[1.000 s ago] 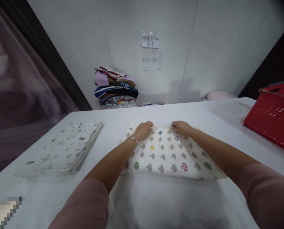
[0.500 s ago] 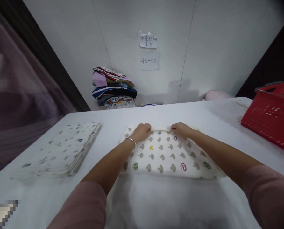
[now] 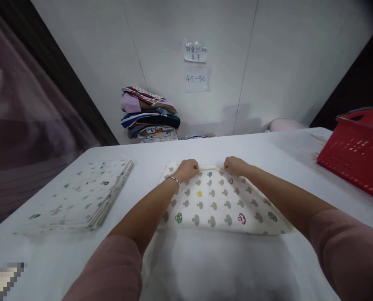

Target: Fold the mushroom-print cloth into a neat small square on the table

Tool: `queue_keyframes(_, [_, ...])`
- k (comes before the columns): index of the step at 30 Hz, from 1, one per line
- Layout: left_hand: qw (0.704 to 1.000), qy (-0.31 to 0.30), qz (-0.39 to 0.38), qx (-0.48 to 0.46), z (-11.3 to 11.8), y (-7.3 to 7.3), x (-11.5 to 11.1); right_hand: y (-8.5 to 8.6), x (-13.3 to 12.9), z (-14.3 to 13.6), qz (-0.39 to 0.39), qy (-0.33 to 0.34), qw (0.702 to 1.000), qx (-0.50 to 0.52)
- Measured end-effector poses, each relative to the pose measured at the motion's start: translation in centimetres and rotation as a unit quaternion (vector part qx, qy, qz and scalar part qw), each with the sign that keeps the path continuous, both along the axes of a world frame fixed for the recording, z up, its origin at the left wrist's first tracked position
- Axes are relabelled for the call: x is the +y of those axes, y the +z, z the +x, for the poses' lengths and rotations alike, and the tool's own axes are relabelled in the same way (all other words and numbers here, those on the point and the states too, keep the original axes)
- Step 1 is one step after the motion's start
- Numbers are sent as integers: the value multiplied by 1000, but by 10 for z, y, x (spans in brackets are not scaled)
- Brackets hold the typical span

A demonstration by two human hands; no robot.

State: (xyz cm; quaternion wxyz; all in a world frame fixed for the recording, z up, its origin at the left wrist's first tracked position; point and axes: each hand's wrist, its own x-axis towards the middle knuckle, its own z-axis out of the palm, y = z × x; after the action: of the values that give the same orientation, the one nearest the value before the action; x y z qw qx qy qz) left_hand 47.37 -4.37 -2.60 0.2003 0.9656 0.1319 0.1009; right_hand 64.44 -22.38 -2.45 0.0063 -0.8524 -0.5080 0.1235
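A white cloth with a mushroom print [image 3: 218,205] lies folded on the white table in front of me. Most mushrooms are grey-beige, with a few in yellow, green, red, purple and blue. My left hand [image 3: 188,170] is closed on its far edge, left of the middle. Gripping the same edge a little to the right is my right hand [image 3: 235,166]. Between the two hands the edge is slightly raised. My forearms cover parts of the cloth's left and right sides.
To the left lies a folded stack of white patterned cloth [image 3: 80,192]. A red plastic basket [image 3: 356,150] stands at the right edge of the table [image 3: 224,267]. Behind the table, folded fabrics [image 3: 150,115] are piled against the wall, below paper signs [image 3: 197,79].
Both hands have shifted very slightly away from me, still holding the far edge of the cloth. The cloth stays almost in place.
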Motion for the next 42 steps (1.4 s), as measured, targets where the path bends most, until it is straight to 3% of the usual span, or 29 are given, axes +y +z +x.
queue_keyframes(7, [998,-6,-50,-39,-3,1,6,-5,-4,2,33,41,999,10])
queue_keyframes(17, [998,-26,-25,-54,-5,0,7,-1,-12,6,29,27,997,67])
queue_keyframes(23, [994,93,-37,35,15,-7,10,3,-7,7,51,-37,997,54])
queue_keyframes(27, [991,120,-41,42,25,-14,9,-1,-6,6,75,-70,995,14])
queue_keyframes(35, [990,124,-63,26,22,-21,4,-17,-10,3,132,-93,987,9])
queue_keyframes(38, [992,110,-55,10,19,-27,4,-18,-9,7,118,-100,987,35])
queue_keyframes(42, [996,79,4,-44,15,-36,4,-18,-9,9,80,-87,993,-7])
